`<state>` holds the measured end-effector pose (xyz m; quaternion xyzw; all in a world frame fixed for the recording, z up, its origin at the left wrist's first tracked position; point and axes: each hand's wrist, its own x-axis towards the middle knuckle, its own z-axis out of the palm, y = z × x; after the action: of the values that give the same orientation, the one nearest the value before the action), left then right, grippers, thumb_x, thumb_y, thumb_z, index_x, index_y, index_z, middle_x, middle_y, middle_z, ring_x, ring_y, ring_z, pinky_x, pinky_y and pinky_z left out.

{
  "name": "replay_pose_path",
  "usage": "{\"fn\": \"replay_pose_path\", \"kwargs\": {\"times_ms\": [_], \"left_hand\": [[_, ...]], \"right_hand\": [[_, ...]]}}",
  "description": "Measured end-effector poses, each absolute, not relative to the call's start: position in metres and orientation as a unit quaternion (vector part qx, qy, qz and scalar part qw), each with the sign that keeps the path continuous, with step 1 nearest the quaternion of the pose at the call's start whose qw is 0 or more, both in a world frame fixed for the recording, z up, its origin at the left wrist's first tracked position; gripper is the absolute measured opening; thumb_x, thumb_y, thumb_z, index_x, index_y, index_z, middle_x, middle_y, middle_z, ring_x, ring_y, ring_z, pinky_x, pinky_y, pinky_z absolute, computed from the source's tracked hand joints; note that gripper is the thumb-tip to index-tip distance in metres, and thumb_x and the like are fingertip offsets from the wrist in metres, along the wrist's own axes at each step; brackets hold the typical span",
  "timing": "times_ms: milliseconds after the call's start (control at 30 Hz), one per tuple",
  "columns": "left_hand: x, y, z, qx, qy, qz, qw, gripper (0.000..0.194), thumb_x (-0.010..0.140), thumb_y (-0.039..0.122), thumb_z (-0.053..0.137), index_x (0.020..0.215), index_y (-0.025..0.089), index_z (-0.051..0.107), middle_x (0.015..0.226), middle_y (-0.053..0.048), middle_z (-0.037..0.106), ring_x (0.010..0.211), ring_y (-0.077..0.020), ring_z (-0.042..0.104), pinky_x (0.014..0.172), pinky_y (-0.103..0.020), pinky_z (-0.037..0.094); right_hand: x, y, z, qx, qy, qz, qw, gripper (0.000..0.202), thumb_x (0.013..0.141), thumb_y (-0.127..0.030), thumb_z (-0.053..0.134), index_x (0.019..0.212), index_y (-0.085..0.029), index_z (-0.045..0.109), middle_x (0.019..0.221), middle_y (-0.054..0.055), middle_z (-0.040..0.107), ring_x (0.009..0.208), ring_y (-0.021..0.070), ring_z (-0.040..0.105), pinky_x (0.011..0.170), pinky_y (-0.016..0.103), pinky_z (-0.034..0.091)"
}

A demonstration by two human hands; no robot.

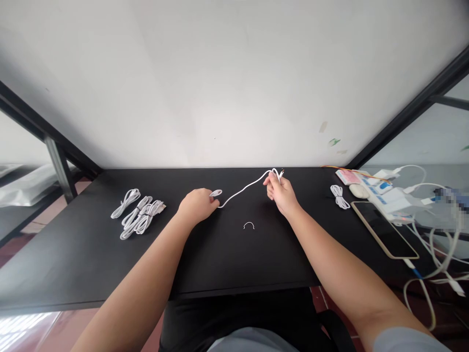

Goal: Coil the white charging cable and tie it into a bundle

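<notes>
A white charging cable (246, 187) runs between my two hands above the black table. My left hand (200, 205) is closed around a looped part of it, with a small coil showing past the thumb. My right hand (281, 194) pinches the other part, where a bend and a plug end stick up above the fingers. On the tabletop between my forearms lies a short curved white twist tie (249, 225), touched by neither hand.
Several bundled white cables (142, 215) lie at the left. Right of my arm are another tied cable (340, 197), a phone (384, 230), a white mouse (359, 191) and a power strip (384, 195) with chargers and tangled cords. A wall (220, 88) rises behind the table.
</notes>
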<state>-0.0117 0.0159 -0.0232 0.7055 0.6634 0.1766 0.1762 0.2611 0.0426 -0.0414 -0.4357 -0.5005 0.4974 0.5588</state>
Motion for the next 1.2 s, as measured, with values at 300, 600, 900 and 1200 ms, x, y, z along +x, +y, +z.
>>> {"fn": "replay_pose_path", "kwargs": {"times_ms": [300,600,900,1200], "left_hand": [[-0.006,0.011,-0.021,0.713,0.641,0.127,0.256,0.055,0.054,0.071,0.082,0.065,0.020,0.064,0.060,-0.004,0.062,0.052,-0.0144,0.053,0.050,-0.024,0.028],[-0.006,0.008,-0.007,0.726,0.658,0.080,0.183,0.013,0.071,0.029,0.064,0.078,0.019,0.066,0.076,-0.003,0.066,0.063,-0.0108,0.051,0.064,-0.024,0.034],[-0.006,0.016,-0.017,0.708,0.647,0.240,0.150,0.035,0.090,0.038,0.047,0.063,0.015,0.048,0.078,-0.004,0.053,0.068,-0.0088,0.045,0.069,-0.023,0.031],[0.006,0.011,-0.022,0.582,0.591,0.450,0.331,0.059,0.080,0.060,0.067,0.064,0.017,0.031,0.057,0.005,0.034,0.056,-0.0021,0.028,0.056,-0.019,0.023]], "right_hand": [[0.266,0.047,-0.030,-0.433,-0.381,0.513,0.636,0.068,0.068,-0.069,0.082,0.069,-0.023,0.032,0.052,-0.011,0.023,0.043,0.0032,0.020,0.040,0.022,0.015],[0.265,0.043,-0.028,-0.394,-0.417,0.526,0.628,0.056,0.066,-0.057,0.089,0.072,-0.020,0.047,0.049,-0.013,0.025,0.041,0.0010,0.023,0.040,0.020,0.019],[0.270,0.047,-0.028,-0.402,-0.440,0.463,0.656,0.050,0.081,-0.067,0.072,0.084,-0.020,0.057,0.052,-0.010,0.035,0.042,0.0038,0.031,0.041,0.021,0.026],[0.248,0.023,-0.037,-0.366,-0.636,0.512,0.446,0.048,0.097,-0.065,0.050,0.102,-0.020,0.064,0.057,-0.008,0.035,0.046,0.0054,0.033,0.047,0.022,0.034]]}}
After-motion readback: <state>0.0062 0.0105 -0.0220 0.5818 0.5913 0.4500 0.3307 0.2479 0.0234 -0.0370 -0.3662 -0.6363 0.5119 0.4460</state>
